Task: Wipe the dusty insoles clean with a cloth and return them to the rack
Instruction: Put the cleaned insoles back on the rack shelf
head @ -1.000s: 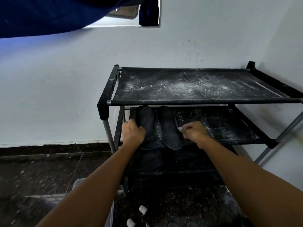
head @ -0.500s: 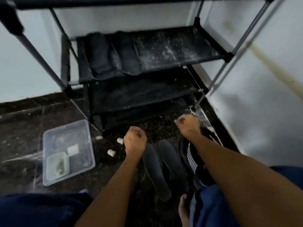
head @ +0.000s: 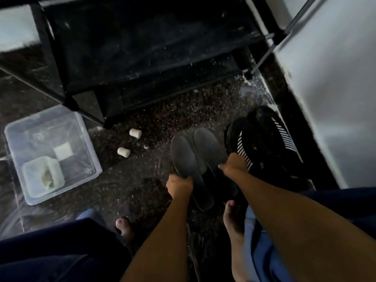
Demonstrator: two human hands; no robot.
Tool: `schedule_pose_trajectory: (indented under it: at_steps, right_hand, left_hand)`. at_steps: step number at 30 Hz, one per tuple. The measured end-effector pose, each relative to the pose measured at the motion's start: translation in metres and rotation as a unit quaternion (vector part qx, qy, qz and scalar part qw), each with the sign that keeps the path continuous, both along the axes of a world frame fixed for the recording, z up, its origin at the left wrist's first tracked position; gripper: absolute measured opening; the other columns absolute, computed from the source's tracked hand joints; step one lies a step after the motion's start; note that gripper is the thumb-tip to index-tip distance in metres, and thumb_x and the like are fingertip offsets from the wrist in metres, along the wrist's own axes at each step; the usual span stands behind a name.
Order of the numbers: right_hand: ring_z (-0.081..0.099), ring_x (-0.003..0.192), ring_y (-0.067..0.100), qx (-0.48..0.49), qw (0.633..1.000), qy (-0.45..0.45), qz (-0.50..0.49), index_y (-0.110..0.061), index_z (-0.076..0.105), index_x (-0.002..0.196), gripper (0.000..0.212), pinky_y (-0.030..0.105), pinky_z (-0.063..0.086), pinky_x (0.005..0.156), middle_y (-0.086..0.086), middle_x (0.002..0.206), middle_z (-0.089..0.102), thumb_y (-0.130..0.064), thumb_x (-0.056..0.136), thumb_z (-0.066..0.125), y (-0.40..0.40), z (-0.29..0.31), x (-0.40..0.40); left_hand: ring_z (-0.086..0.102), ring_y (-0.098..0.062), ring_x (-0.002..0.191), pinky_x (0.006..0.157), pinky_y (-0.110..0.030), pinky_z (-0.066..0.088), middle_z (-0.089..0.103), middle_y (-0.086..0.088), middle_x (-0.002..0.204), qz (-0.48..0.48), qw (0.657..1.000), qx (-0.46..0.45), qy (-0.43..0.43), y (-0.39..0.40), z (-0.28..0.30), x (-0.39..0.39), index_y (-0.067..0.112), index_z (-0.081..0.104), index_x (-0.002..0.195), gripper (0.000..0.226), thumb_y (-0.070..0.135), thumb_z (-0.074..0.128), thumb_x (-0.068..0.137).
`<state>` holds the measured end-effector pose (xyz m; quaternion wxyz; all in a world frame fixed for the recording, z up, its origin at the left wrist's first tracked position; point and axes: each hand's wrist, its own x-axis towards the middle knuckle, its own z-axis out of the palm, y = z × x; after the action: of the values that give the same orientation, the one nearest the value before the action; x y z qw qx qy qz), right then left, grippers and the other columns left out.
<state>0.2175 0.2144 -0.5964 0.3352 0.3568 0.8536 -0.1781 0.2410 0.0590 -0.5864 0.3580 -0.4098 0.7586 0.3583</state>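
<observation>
Nearest camera: L hand (head: 179, 186) grasps left insole (head: 186, 159) at mid-length; R hand (head: 234, 164) pinches right insole (head: 209, 148) at its edge, both over the floor. Beyond: black striped shoes (head: 264, 143), clear bin (head: 51, 153) w/ cloth (head: 47, 178), two corks (head: 130, 142), then rack (head: 142, 47).

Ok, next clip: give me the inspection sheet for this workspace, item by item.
Surface: dark speckled floor, scattered with white dust.
Job's things: two dark insoles, left insole and right insole, side by side; black rack, dusty; no cloth clearly seen.
Clutter: clear plastic bin holding a small white tub; two small white cylinders; black striped shoes.
Grippers: left hand grips the left insole; right hand grips the right insole.
Cables: nothing seen.
Surroundings: white wall; bare feet.
</observation>
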Motion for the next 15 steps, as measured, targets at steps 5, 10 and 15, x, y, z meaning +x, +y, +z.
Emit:
schedule_pose_trajectory:
  at_steps: [5,10,15]
  right_hand:
    - [0.055,0.116,0.033,0.059,0.998,-0.015,0.024,-0.004,0.047,0.123,0.051,0.039,0.048,0.088,0.017,0.124,0.057,-0.027,0.083,0.069,-0.009,-0.014,0.008]
    - [0.052,0.118,0.032,0.058,0.998,-0.028,0.012,-0.009,0.047,0.126,0.052,0.040,0.048,0.090,0.015,0.129,0.053,-0.025,0.081,0.070,-0.013,-0.024,0.004]
    - [0.056,0.115,0.032,-0.004,0.999,-0.035,0.001,-0.007,0.059,0.119,0.035,0.035,0.048,0.090,0.014,0.124,0.059,-0.017,0.086,0.064,-0.001,-0.020,-0.004]
  left_hand:
    - [0.051,-0.037,0.119,0.094,-0.039,0.044,0.053,-0.021,0.126,0.034,0.999,-0.021,-0.013,0.010,-0.017,0.004,0.000,0.045,0.120,0.056,0.024,0.074,0.078]
    - [0.053,-0.035,0.116,0.092,-0.039,0.045,0.056,-0.019,0.124,0.034,0.999,-0.022,-0.013,0.011,-0.026,0.002,0.002,0.049,0.118,0.044,0.019,0.069,0.082]
    - [0.063,-0.034,0.103,0.091,-0.034,0.051,0.065,-0.014,0.110,0.035,0.999,0.020,-0.002,-0.006,-0.034,0.001,0.014,0.062,0.098,0.018,0.016,0.066,0.080]
